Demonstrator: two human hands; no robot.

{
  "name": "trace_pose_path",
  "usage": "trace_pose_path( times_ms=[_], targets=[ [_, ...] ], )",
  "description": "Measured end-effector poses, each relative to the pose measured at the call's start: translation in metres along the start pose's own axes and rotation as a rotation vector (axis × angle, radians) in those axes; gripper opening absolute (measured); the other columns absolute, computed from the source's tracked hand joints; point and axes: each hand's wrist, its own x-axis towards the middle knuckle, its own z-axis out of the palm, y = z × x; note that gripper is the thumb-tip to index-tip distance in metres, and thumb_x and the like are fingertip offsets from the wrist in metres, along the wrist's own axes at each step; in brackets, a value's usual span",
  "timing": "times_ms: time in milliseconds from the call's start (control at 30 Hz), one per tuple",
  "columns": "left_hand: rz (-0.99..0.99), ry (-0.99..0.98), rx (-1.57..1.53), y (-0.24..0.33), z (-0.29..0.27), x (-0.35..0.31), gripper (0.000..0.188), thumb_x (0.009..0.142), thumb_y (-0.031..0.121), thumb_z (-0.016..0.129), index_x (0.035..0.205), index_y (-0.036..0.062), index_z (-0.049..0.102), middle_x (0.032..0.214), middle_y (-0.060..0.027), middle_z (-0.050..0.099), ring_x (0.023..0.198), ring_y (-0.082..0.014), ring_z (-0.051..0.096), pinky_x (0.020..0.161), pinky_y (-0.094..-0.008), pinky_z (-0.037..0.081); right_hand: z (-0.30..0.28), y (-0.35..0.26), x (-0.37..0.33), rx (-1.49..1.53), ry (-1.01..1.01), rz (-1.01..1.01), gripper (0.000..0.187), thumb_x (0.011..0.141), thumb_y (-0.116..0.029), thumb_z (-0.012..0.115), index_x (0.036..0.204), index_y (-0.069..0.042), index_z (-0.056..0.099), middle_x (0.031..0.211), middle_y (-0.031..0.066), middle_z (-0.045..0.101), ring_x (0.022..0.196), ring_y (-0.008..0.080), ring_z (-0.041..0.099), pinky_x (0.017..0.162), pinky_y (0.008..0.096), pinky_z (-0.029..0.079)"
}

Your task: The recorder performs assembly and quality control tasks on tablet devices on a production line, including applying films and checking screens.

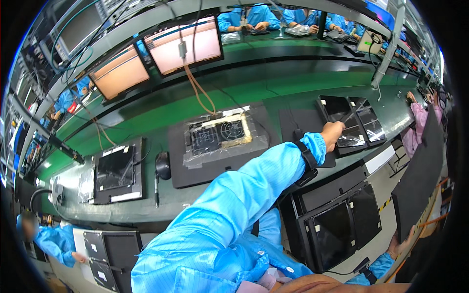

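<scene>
My left hand (333, 135) reaches across to the right, its fingers closed at the near edge of a black tray (363, 125). Dark glossy panels, one of them a film-covered panel (367, 117), lie side by side in that tray. A thin sliver shows at my fingertips, too small to name. Low on the right, my right hand (396, 245) grips the lower edge of a large black foam sheet (415, 180), held upright and tilted. Both my wrists carry a black strapped device.
A black mat (178, 168) bears a taped fixture (217, 134). Left of it are a mouse (163, 165), a pen (157, 191) and a dark tablet-like panel (115, 168). Below the bench edge stands another tray with dark panels (333, 237). Monitors (184, 46) stand behind; other people work around.
</scene>
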Motion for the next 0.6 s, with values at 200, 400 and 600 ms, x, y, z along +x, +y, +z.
trace_pose_path(
  times_ms=[200,400,600],
  targets=[
    [0.145,-0.754,0.382,0.021,-0.120,-0.207,0.035,0.097,0.026,0.064,0.123,0.0022,0.057,0.105,-0.0088,0.066,0.096,-0.0151,0.063,0.090,-0.0308,0.051,0.110,0.073,-0.008,0.054,-0.637,0.114,0.049,0.105,-0.037,0.049,0.137,0.001,0.053,0.138,0.0137,0.056,0.121,0.0246,0.057,0.105,0.0382,0.044],
    [0.431,0.026,0.778,-0.017,-0.335,-0.446,0.040,0.099,0.020,0.063,0.133,-0.0003,0.056,0.119,-0.0135,0.067,0.110,-0.0187,0.063,0.095,-0.0346,0.051,0.247,0.210,-0.108,0.120,-1.221,0.401,0.052,0.106,-0.034,0.046,0.143,0.002,0.045,0.143,0.0139,0.052,0.123,0.0247,0.056,0.107,0.0381,0.043],
    [0.312,0.919,-0.258,-0.197,-0.434,-0.634,0.074,0.095,0.048,0.062,0.144,-0.0048,0.041,0.128,-0.0168,0.060,0.118,-0.0253,0.059,0.105,-0.0407,0.044,0.347,0.302,-0.350,0.550,-1.770,1.172,0.049,0.103,-0.033,0.048,0.137,0.001,0.054,0.144,0.0154,0.053,0.130,0.0262,0.053,0.112,0.0392,0.040]
  ],
)
